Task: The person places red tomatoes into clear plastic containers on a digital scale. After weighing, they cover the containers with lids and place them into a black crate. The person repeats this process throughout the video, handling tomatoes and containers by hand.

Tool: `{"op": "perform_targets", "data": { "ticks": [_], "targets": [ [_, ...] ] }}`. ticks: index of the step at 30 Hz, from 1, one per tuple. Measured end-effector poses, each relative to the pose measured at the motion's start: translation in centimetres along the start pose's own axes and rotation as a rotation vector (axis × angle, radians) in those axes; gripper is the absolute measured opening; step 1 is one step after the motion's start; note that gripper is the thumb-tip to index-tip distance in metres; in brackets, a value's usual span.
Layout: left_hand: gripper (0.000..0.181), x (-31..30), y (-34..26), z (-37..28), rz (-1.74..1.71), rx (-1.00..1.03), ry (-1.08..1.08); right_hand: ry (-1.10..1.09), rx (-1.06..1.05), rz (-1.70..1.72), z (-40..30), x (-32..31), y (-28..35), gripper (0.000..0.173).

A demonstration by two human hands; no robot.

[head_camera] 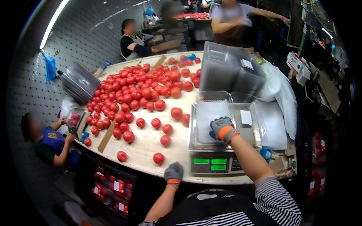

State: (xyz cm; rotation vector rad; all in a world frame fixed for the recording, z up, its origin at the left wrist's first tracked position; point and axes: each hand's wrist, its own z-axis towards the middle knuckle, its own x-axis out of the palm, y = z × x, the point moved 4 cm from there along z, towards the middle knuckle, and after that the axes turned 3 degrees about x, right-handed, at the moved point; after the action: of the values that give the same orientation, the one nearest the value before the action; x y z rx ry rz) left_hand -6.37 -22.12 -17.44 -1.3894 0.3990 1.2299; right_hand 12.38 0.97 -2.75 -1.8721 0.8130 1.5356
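Note:
My right hand [223,129], in a grey glove with an orange cuff band, reaches into a clear plastic tray [195,137] on a digital weighing scale [209,165]. Its fingers touch the white liner sheet [210,110] on the tray's bottom; the thumb is spread from them and I see nothing held. My left hand [174,171], gloved alike, rests at the table's front edge, left of the scale. Blur hides how its fingers are set. A lone tomato [158,158] lies just left of it. Many red tomatoes [135,93] cover the table's middle and far left.
Tall stacks of clear plastic trays [217,67] stand behind the scale. White sheets [271,124] and a plastic bag [274,79] lie to its right. A co-worker [53,144] handles a filled tray at the left end. Crates of packed tomatoes [113,189] sit below the table edge.

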Motion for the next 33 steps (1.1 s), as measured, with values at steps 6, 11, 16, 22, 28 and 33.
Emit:
{"op": "perform_targets", "data": {
  "ticks": [6, 11, 16, 22, 28, 33],
  "targets": [
    [0.018, 0.0, 0.7, 0.0, -0.016, -0.010, 0.014, -0.166, -0.035, 0.135, -1.1, -0.9, 0.9, 0.073],
    [0.020, -0.2, 0.2, 0.4, 0.015, -0.043, 0.072, 0.103, -0.017, 0.117, -0.2, 1.7, 0.6, 0.074],
    [0.019, 0.3, 0.7, 0.3, 0.019, -0.052, 0.070, -0.019, -0.062, 0.269, -0.5, 0.9, -0.1, 0.068],
    [0.016, -0.6, -0.3, 0.1, 0.014, -0.020, 0.058, -0.365, -0.196, 1.235, -4.1, -5.1, -4.1, 0.046],
    [0.017, 0.4, 0.5, 0.3, 0.071, -0.009, 0.110, -0.917, -0.659, 2.259, -9.1, 0.2, -22.0, 0.042],
    [0.017, -0.3, 0.0, 0.2, 0.080, -0.011, 0.084, -1.281, -0.740, 2.300, -16.9, 1.4, -26.5, 0.035]
  ]
}}
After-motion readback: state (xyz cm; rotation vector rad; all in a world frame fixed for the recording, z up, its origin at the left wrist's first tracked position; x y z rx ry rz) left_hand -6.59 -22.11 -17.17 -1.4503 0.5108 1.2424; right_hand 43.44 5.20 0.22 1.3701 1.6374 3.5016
